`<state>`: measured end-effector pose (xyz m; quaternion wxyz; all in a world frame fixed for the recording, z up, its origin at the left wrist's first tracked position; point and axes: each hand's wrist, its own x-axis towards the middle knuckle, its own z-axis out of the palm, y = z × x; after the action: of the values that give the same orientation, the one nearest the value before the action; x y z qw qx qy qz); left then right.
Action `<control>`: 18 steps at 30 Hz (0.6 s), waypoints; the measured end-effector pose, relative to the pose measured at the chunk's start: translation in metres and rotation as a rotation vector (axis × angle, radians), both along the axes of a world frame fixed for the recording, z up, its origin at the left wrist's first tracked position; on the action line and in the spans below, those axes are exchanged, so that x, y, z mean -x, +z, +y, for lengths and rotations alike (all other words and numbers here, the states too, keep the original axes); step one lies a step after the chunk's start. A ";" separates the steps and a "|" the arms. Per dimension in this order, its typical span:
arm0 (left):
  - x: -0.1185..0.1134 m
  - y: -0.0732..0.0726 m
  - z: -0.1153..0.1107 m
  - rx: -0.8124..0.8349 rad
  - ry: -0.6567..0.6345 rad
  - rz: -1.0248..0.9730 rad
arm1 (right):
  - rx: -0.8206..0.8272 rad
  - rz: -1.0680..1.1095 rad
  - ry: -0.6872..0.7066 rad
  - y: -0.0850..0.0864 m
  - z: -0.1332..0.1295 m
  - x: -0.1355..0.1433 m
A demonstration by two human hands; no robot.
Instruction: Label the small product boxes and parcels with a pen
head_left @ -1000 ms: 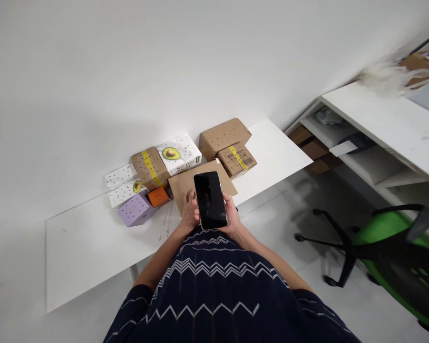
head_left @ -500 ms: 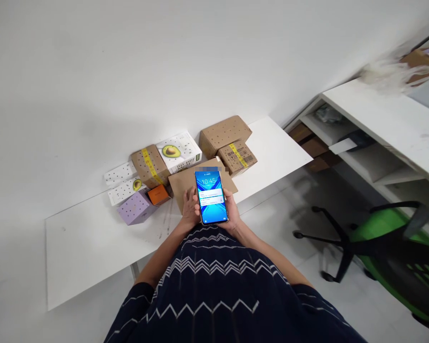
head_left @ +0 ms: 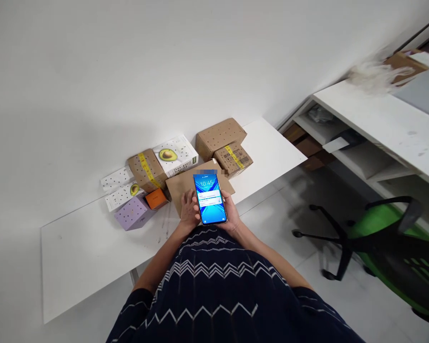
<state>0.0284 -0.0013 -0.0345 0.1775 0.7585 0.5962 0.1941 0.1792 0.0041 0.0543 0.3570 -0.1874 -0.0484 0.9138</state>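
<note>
A smartphone (head_left: 211,212) with a lit blue lock screen reading 10:45 is upright in my right hand (head_left: 231,212). The thumb side shows along its right edge, and fingertips curl round its left edge. Just left of the phone, my left hand (head_left: 188,212) lies on a flat brown cardboard box (head_left: 177,186), its fingers stretched out and apart. Part of that box is hidden behind the phone and hands.
On the white table (head_left: 82,267) stand a purple box (head_left: 130,212), an orange box (head_left: 156,198), a white avocado-print box (head_left: 175,155) and several taped brown cartons (head_left: 221,136). White shelving (head_left: 372,119) and a green-black chair (head_left: 386,238) are at right.
The view has shifted slightly, so the table and boxes sit a little further left. The phone stays in my right hand, and my left hand stays on the cardboard box.
</note>
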 end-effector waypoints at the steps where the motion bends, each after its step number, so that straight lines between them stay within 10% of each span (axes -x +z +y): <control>1: -0.001 0.001 0.000 0.003 -0.016 0.034 | -0.001 -0.028 -0.023 0.000 0.001 -0.003; 7: -0.003 0.014 -0.001 -0.072 -0.090 0.275 | -0.085 -0.308 -0.347 -0.002 0.016 -0.056; 12: -0.004 0.017 -0.002 -0.081 -0.099 0.319 | -0.073 -0.968 -0.672 -0.047 0.041 -0.123; 18: -0.006 0.014 -0.003 -0.080 -0.088 0.322 | -0.009 -1.939 -0.189 -0.118 0.074 -0.153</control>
<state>0.0342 -0.0041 -0.0210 0.0576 0.8117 0.5748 0.0859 0.3326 0.0779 -0.0640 0.2347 -0.8602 -0.3096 0.3303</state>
